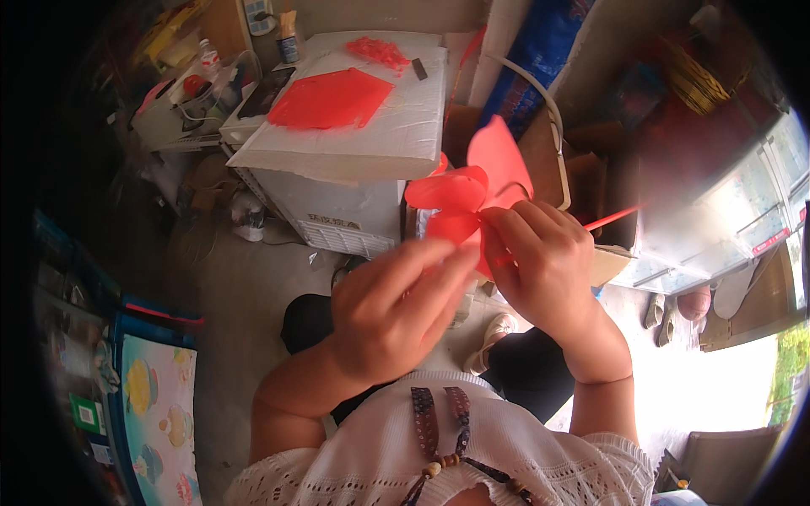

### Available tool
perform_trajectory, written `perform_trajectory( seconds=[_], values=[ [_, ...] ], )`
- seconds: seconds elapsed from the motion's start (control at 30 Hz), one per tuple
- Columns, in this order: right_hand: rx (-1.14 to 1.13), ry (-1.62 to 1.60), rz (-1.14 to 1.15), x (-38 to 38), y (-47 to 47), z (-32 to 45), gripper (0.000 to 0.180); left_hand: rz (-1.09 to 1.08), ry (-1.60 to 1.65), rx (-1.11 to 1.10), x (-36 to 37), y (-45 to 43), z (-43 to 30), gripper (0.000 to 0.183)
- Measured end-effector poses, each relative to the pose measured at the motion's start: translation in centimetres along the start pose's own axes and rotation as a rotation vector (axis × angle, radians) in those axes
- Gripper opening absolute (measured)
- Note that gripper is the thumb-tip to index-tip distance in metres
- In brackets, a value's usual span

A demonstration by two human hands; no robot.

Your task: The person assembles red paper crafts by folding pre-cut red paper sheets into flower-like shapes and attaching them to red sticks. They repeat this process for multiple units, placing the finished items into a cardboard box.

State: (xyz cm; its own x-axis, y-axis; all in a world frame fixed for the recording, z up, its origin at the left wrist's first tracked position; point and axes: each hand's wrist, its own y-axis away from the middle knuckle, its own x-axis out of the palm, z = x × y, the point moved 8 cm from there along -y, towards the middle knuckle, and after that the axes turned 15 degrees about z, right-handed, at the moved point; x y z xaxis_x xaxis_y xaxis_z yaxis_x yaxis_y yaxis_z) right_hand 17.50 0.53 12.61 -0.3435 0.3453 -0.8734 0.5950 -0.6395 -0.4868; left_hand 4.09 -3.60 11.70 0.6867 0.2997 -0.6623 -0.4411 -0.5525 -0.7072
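A red, flower-like piece (448, 190) with several broad, thin petals hangs in the air before my chest. My right hand (547, 259) pinches it near the centre with thumb and forefinger. Above those fingers a thin, dark curved strip (514, 186) lies against the upper petal; what it is cannot be made out. A thin red strip or stick (612, 216) sticks out to the right behind the same hand. My left hand (395, 303) is blurred, its bent fingers close to the lower petals. Whether it grips anything is hidden.
A white covered top (411, 126) ahead bears a stack of red sheets (332, 98), red scraps (378, 52) and a small dark bar (419, 69). A phone-like dark slab (267, 93) lies to their left. An open cardboard box (610, 269) stands right, behind my right hand.
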Motion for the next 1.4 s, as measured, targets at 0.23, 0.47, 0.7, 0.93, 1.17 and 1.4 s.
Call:
perform_trajectory(
  seconds=[0.23, 0.47, 0.7, 0.93, 1.17, 1.4],
  values=[
    [-0.036, -0.053, 0.022, 0.8, 0.3, 1.1, 0.014, 0.029, -0.122, -0.100, 1.6, -0.8, 2.2, 0.025],
    [-0.002, -0.092, 0.033, 1.3, 0.8, 1.1, 0.012, 0.004, -0.108, -0.085, 2.6, -0.5, 2.5, 0.017],
    [0.010, -0.033, 0.054, -2.5, 3.1, -0.9, 0.045, 0.034, 0.214, -0.267, 1.8, -0.1, 6.5, 0.010],
    [-0.268, -0.011, 0.069, -0.4, 5.5, -0.2, 0.037, 0.086, 0.433, -0.331, 3.0, -0.1, 7.5, 0.009],
    [-0.080, -0.473, 0.072, -0.6, 3.2, -1.5, 0.017, 0.055, -0.060, -0.077, 2.6, -1.0, 3.7, 0.015],
    [0.089, -0.564, 0.132, 0.2, 1.7, -2.1, 0.008, 0.069, -0.180, 0.025, 2.4, -0.8, 2.3, 0.016]
  ],
)
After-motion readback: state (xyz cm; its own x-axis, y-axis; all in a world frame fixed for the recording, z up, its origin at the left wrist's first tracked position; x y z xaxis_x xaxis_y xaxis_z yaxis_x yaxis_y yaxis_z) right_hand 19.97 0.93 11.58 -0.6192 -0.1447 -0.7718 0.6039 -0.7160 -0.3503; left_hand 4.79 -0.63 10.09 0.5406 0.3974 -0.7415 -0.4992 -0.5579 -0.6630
